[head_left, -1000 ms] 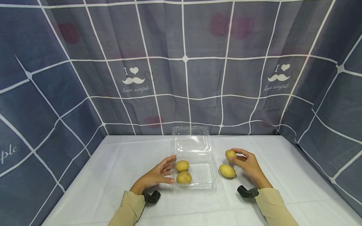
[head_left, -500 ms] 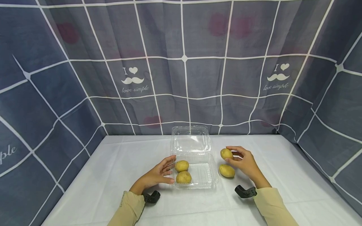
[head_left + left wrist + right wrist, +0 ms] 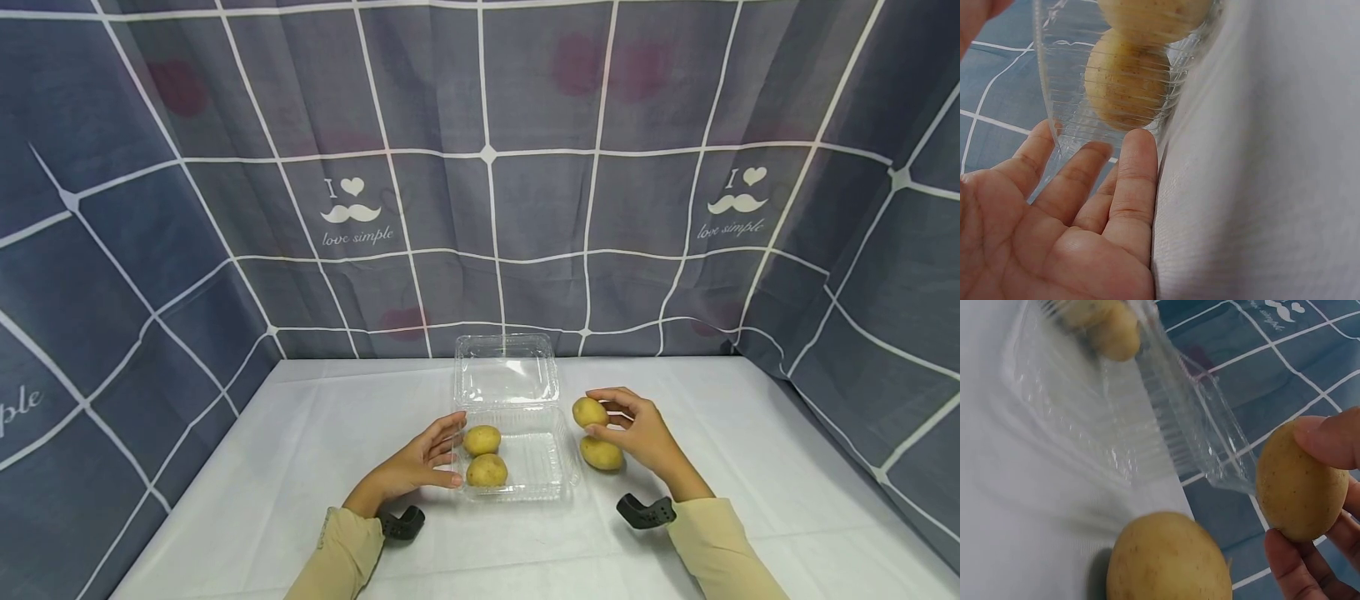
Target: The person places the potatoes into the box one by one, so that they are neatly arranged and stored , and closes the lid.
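A potato (image 3: 1300, 484) is pinched between the thumb and fingers of my right hand (image 3: 637, 432), raised off the table just right of a clear plastic clamshell box (image 3: 534, 467). Below it, another potato (image 3: 602, 454) lies on the cloth beside the box. Two potatoes sit along the left side inside the box, a rear potato (image 3: 482, 440) and a front potato (image 3: 487, 471). With fingers spread, my left hand (image 3: 411, 467) rests against the box's left wall; its fingertips touch the ribbed plastic in the left wrist view.
The box's hinged lid (image 3: 507, 371) stands raised at the back, near the grey checked curtain (image 3: 540, 292). White cloth (image 3: 315, 450) covers the table. A black wrist mount (image 3: 647, 511) sits under the right wrist, and another black mount (image 3: 402, 523) under the left.
My right hand has carried its potato leftward, closer to the box's right edge. The left hand, the box and the other potatoes have stayed in place.
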Available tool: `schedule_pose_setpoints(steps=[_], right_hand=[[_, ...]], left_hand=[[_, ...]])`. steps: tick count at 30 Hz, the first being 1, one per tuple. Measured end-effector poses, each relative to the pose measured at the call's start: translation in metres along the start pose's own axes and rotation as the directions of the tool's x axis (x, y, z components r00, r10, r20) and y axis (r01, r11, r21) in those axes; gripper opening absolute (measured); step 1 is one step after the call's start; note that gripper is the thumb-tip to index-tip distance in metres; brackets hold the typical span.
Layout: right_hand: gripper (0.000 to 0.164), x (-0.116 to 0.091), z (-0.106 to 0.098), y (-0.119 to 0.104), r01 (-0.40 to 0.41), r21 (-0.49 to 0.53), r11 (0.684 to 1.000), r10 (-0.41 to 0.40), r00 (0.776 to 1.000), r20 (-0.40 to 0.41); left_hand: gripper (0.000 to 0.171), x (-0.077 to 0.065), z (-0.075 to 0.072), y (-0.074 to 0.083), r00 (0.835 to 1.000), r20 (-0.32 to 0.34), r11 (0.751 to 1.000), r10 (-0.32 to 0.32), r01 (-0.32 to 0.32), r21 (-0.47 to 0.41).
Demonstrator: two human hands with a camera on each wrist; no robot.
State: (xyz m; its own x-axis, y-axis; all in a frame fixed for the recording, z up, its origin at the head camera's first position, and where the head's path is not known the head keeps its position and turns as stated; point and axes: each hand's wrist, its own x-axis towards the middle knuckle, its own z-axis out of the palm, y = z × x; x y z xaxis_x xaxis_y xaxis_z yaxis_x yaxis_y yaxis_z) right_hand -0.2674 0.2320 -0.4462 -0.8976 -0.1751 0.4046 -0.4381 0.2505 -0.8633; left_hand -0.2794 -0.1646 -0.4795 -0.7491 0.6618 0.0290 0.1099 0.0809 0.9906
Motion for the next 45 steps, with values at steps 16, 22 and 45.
schedule_pose_setpoints(steps=[16, 22, 45], right_hand=[[0.048, -0.001, 0.011, 0.001, -0.023, 0.097, 0.995, 0.014, 0.996, 0.089], [0.049, 0.0, 0.018, -0.003, -0.004, 0.132, 0.991, -0.012, 0.992, 0.122], [0.049, -0.003, 0.035, -0.005, 0.023, 0.107, 0.994, -0.051, 0.962, 0.267]], left_hand=[[0.106, 0.001, 0.0, -0.003, 1.0, 0.002, 1.0, 0.007, -0.007, 0.001], [0.105, 0.002, -0.001, -0.004, 1.0, 0.001, 1.0, 0.001, -0.001, 0.0], [0.107, -0.001, 0.0, 0.0, 1.0, 0.002, 1.0, 0.005, -0.005, -0.009]])
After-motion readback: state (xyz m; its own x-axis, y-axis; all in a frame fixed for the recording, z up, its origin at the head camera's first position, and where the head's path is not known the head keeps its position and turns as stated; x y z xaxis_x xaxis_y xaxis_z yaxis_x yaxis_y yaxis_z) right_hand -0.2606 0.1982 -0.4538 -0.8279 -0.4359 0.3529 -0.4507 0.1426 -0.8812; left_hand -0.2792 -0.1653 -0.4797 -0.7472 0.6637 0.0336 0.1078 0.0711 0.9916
